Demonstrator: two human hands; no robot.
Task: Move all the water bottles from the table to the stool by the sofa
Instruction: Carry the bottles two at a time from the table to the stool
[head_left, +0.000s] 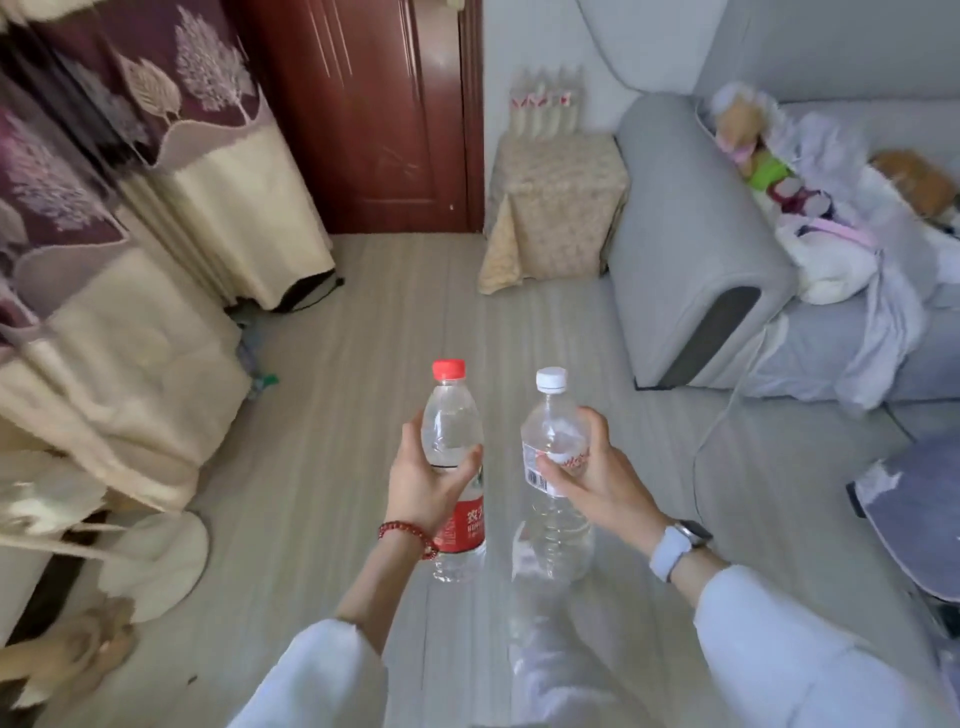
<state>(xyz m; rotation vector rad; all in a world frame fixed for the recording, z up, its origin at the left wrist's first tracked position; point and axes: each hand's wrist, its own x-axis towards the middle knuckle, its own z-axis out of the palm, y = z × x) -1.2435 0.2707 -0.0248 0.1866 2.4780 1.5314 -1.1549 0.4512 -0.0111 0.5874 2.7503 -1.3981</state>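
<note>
the left hand (423, 480) is holding a clear red-capped plastic bottle (453, 467) upright and the right hand (589, 475) is holding a clear white-capped plastic bottle (556, 467), both being carried toward the cloth-covered stool (561, 208) beside the grey sofa (691, 218), where more bottles (545, 106) are standing.

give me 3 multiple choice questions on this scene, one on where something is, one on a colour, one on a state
1. Where is the covered stool?
A. between the door and the sofa arm
B. on the sofa seat
C. under the curtain

2. What colour is the cap on the bottle in the left hand?
A. white
B. red
C. blue

3. How are the two bottles held?
A. lying flat on the floor
B. one in each hand, roughly upright
C. both in one hand

Answers: 1 A, the stool stands beside the grey sofa arm, right of the door. 2 B, the red-capped bottle is in the left hand. 3 B, the right hand holds the white-capped bottle, caps up.
</note>
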